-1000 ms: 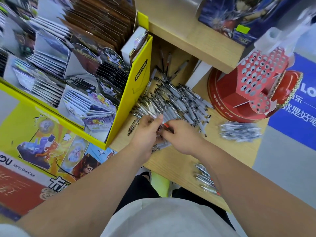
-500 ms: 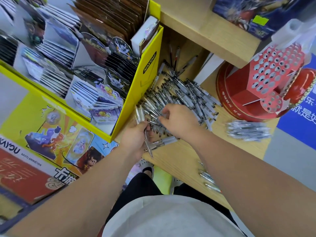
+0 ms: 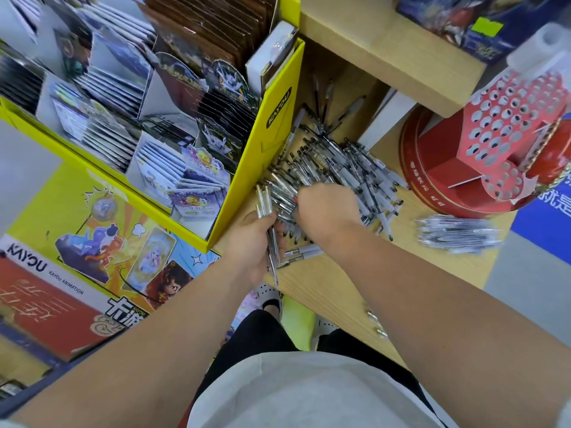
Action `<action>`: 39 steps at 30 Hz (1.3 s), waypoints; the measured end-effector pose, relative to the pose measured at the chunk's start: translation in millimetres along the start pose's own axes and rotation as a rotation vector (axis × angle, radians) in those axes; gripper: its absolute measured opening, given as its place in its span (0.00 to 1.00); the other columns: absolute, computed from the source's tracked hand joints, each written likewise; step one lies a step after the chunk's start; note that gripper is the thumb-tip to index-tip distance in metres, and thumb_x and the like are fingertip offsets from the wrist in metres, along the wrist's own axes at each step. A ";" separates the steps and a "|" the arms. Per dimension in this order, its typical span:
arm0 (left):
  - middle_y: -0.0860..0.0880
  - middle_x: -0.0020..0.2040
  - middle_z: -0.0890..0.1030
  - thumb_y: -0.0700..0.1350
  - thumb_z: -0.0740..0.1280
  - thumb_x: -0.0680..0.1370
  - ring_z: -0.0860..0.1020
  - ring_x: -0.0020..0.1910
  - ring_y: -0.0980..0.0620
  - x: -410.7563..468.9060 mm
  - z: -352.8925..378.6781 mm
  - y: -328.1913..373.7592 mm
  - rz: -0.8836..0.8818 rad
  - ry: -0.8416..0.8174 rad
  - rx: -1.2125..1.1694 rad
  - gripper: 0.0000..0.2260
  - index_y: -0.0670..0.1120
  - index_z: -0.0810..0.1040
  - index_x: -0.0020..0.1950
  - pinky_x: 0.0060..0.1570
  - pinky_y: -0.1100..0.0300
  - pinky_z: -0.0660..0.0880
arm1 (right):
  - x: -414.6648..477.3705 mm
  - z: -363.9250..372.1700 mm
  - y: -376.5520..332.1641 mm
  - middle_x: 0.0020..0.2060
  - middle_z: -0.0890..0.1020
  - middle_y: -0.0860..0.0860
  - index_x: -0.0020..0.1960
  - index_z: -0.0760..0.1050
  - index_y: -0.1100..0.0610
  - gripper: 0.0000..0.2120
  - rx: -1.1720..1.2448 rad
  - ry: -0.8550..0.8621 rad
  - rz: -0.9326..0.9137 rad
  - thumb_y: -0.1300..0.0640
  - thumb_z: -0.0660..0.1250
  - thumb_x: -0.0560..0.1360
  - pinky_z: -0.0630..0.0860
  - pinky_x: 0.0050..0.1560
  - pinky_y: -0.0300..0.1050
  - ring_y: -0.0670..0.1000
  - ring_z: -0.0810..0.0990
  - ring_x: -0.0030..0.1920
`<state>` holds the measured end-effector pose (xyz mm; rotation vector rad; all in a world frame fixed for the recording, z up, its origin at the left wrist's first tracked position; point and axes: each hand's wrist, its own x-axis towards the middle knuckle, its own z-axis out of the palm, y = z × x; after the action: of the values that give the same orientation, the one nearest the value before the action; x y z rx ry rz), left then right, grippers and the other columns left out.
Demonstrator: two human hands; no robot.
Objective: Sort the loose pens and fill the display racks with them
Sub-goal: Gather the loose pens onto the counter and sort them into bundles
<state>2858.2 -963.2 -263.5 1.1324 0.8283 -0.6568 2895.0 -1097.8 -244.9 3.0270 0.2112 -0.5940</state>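
Now, left hand [image 3: 250,242] gripping about three pens [image 3: 264,200], right hand [image 3: 327,205] in one pile [image 3: 349,168], grip unclear

I am looking down past a yellow display box [image 3: 272,143] that is filling the view from nine to twelve o'clock. Card packs [image 3: 197,193] are standing in tilted rows in its compartments, purple ones nearest me and brown ones [image 3: 216,23] at the far end. A white box [image 3: 272,54] is leaning inside the far right corner. A cartoon panel [image 3: 108,236] marked KAYOU is showing under it at eight o'clock. The yellow box is sitting just beside a wooden counter [image 3: 340,279], which is running from centre to four o'clock. An upper wooden shelf [image 3: 386,47] is jutting out at one o'clock and carrying a blue box [image 3: 448,10] with a green sticker [image 3: 428,27]. A blue sign [image 3: 543,230] is showing at three o'clock, and my white shoe [image 3: 270,293] at six.
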 end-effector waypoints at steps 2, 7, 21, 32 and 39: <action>0.45 0.37 0.78 0.44 0.63 0.84 0.73 0.30 0.49 -1.5 4.0 2.2 0.004 -0.012 0.004 0.05 0.43 0.73 0.56 0.29 0.58 0.70 | -5.2 0.4 4.1 0.27 0.71 0.49 0.32 0.65 0.53 0.18 0.086 0.002 0.032 0.53 0.68 0.76 0.67 0.30 0.40 0.51 0.69 0.26; 0.42 0.47 0.81 0.56 0.74 0.75 0.78 0.42 0.45 -2.2 22.6 9.4 0.014 -0.108 -0.005 0.26 0.39 0.76 0.63 0.46 0.49 0.74 | -25.1 -10.1 16.2 0.27 0.79 0.51 0.34 0.78 0.56 0.14 0.606 0.027 0.146 0.45 0.72 0.68 0.76 0.30 0.45 0.51 0.78 0.30; 0.50 0.33 0.74 0.43 0.65 0.83 0.75 0.30 0.51 38.8 51.8 34.9 0.140 -0.110 -0.010 0.02 0.47 0.73 0.54 0.33 0.55 0.71 | 73.8 -5.5 72.6 0.40 0.84 0.55 0.46 0.82 0.59 0.19 0.673 0.350 0.295 0.45 0.63 0.80 0.77 0.39 0.46 0.55 0.82 0.40; 0.50 0.31 0.76 0.42 0.66 0.82 0.74 0.28 0.51 36.8 47.1 32.1 0.218 -0.020 0.009 0.02 0.44 0.77 0.52 0.43 0.48 0.71 | 128.4 -0.7 51.0 0.59 0.81 0.59 0.59 0.78 0.60 0.17 0.608 0.270 0.529 0.47 0.65 0.81 0.72 0.46 0.44 0.59 0.82 0.57; 0.48 0.34 0.77 0.43 0.65 0.83 0.74 0.31 0.50 35.8 37.0 37.7 0.172 -0.028 0.128 0.06 0.45 0.78 0.46 0.35 0.54 0.70 | 135.7 -20.3 54.9 0.64 0.77 0.62 0.63 0.75 0.61 0.15 0.609 0.178 0.491 0.53 0.62 0.82 0.70 0.54 0.43 0.59 0.78 0.62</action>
<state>2916.6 -988.6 -267.0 1.2920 0.6638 -0.5876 3034.9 -1133.8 -276.3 3.4801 -0.8342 -0.3922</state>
